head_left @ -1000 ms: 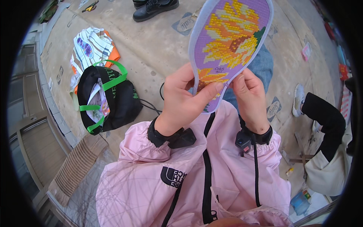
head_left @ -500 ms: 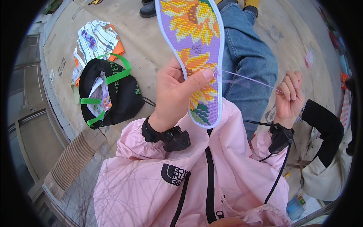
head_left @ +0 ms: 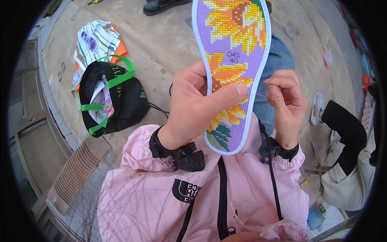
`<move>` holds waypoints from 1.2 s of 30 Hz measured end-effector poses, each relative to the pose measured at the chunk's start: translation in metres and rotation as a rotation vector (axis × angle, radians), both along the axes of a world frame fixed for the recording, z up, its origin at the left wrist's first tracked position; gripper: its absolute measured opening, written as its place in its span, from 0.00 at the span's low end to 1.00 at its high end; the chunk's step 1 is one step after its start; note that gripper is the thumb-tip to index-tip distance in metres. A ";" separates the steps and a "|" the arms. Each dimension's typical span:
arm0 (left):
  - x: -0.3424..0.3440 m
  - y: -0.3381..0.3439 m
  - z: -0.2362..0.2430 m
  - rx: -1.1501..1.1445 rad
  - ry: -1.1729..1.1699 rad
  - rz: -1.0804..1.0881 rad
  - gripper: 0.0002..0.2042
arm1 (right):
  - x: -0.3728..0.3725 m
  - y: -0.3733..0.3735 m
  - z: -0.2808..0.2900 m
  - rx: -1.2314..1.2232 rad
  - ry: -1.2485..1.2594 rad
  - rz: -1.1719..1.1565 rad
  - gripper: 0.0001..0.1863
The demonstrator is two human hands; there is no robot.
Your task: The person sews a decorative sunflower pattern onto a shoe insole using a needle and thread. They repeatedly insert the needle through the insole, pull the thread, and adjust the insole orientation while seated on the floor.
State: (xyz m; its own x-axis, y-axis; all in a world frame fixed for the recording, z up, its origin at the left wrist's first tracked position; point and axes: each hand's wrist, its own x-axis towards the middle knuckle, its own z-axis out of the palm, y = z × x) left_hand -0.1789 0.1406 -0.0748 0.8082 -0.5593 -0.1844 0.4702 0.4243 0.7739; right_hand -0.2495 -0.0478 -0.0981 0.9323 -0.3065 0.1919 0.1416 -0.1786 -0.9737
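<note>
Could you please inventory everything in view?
Insole: one, purple with yellow flowers, centre
Bag: one, black and green, left
Striped cloth: one, white, beyond bag
Patterned oval piece: one, purple, on striped cloth
Second cloth: one, orange, along striped cloth
Ribbed strip: one, brown, lower left
Dark shoe: at least one, black, top
Denim leg: one, blue, behind insole
Trousered leg: one, black, right
Light shoe: one, whitish, right
Packet: one, pink, upper right
Container: one, blue, lower right
Edge items: several, too blurred
Jacket: one, pink, lower centre
Wrist devices: two, black, wrists
Left hand: one, bare, gripping insole
Right hand: one, bare, beside insole
</note>
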 end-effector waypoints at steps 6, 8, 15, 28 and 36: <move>-0.002 -0.002 -0.005 -0.008 -0.004 0.001 0.16 | 0.009 0.022 0.002 0.006 -0.115 0.111 0.05; -0.002 -0.001 -0.006 -0.005 -0.005 -0.001 0.16 | 0.009 0.024 0.001 0.007 -0.138 0.117 0.05; -0.004 -0.001 -0.008 -0.014 0.022 -0.020 0.16 | 0.008 0.020 -0.002 -0.087 -0.182 0.119 0.05; -0.006 -0.003 -0.005 -0.009 0.065 -0.044 0.15 | 0.006 0.022 0.000 -0.101 -0.194 0.125 0.04; -0.006 -0.004 -0.006 -0.046 0.159 -0.064 0.16 | 0.009 0.024 -0.006 -0.006 -0.234 0.145 0.04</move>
